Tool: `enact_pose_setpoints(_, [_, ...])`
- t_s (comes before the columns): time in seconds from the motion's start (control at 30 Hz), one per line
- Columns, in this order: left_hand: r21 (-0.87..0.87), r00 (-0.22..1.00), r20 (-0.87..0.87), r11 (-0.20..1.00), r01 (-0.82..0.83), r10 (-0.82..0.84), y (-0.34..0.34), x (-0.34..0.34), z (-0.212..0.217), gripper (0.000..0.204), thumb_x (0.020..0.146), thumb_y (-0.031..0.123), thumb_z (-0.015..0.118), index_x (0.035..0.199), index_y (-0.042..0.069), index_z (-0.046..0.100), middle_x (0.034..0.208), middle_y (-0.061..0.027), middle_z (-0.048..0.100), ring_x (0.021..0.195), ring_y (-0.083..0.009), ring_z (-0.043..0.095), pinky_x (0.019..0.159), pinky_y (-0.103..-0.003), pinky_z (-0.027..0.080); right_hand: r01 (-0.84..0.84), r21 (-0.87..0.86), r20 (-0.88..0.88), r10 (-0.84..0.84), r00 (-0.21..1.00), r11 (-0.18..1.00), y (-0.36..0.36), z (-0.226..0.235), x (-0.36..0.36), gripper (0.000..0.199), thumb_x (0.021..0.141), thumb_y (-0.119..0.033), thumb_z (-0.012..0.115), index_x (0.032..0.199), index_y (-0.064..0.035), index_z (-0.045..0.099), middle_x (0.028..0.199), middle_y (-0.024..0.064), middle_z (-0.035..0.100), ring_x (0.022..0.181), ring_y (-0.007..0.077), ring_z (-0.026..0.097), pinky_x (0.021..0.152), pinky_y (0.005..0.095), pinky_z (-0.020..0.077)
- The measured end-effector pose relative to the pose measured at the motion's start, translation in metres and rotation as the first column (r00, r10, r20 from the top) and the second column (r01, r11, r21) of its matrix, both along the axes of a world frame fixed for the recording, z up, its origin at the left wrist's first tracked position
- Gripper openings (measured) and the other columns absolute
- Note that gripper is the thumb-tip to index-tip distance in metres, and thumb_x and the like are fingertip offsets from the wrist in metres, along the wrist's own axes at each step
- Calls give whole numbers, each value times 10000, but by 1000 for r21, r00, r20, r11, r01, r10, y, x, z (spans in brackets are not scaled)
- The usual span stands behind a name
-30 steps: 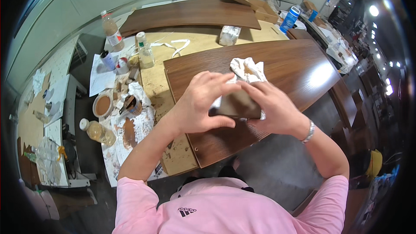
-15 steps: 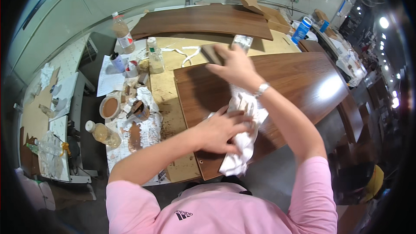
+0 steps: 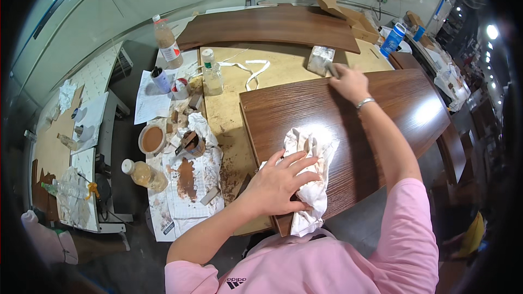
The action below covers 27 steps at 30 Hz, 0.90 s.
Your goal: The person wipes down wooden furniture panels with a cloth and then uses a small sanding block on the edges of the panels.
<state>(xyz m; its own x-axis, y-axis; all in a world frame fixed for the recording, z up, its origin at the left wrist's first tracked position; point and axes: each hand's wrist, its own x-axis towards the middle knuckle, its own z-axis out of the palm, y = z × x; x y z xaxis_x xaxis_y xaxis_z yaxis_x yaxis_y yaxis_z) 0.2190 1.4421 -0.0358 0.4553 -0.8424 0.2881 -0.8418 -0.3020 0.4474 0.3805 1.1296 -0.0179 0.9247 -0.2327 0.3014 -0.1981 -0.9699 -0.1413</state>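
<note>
Workshop clutter rings a pale, stained worktop (image 3: 229,114) on which a dark brown wood panel (image 3: 392,103) lies flat. Nearest, the left hand (image 3: 280,182) presses a stained white rag (image 3: 313,185) onto the panel's near left corner, fingers spread apart and flat on the cloth. The panel's long axis runs from that near left corner away toward the far right. Its surface looks glossy and evenly coloured, so by my judgement most of the wiping is done and only touch-ups along the edges remain. Farther off, the right hand (image 3: 348,81) reaches to the panel's far edge, fingers closed on a small dark block (image 3: 332,69). Behind it sits a crumpled pale packet (image 3: 320,59)
</note>
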Motion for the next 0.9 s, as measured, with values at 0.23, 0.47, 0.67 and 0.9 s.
enact_pose_setpoints(0.23, [93, 996, -51, 993, -73, 78, -4, 0, 4, 708, 601, 419, 838, 1250, 243, 620, 1517, -17, 446, 1403, -294, 401, 1131, -549, 294, -488, 260, -45, 515, 856, 833, 119, 23, -8, 454, 805, -370, 666, 1235, -224, 669, 1107, 200, 660, 1070, 349, 618, 883, 439, 532])
enact_pose_setpoints(0.47, [103, 960, -186, 976, -191, 208, -7, -5, 14, 526, 599, 331, 845, 1103, 224, 735, 1377, -41, 600, 1313, -314, 505, 1098, -542, 307, -439, 57, 158, 426, 891, 897, -20, -26, 14, 451, 787, -395, 654, 1222, -279, 667, 1136, 202, 579, 1123, 351, 569, 874, 460, 524])
enact_pose_setpoints(0.67, [29, 785, -304, 829, -559, 540, -65, -1, 24, 557, 561, 203, 857, 1064, 29, 695, 1337, -182, 581, 1248, -366, 523, 1054, -442, 410, 203, -66, -23, -205, 979, 977, -353, -18, 36, 532, 819, -420, 635, 1335, -290, 613, 1258, 204, 553, 1194, 365, 530, 943, 449, 508])
enact_pose_setpoints(0.9, [102, 753, 102, 746, -658, 651, -241, 81, -5, 662, 668, 190, 816, 1261, 73, 546, 1486, -164, 445, 1375, -389, 384, 1157, -521, 226, -531, 202, 111, 519, 848, 823, -299, -19, 39, 456, 813, -390, 648, 1237, -222, 660, 1159, 154, 647, 1140, 336, 586, 911, 457, 521])
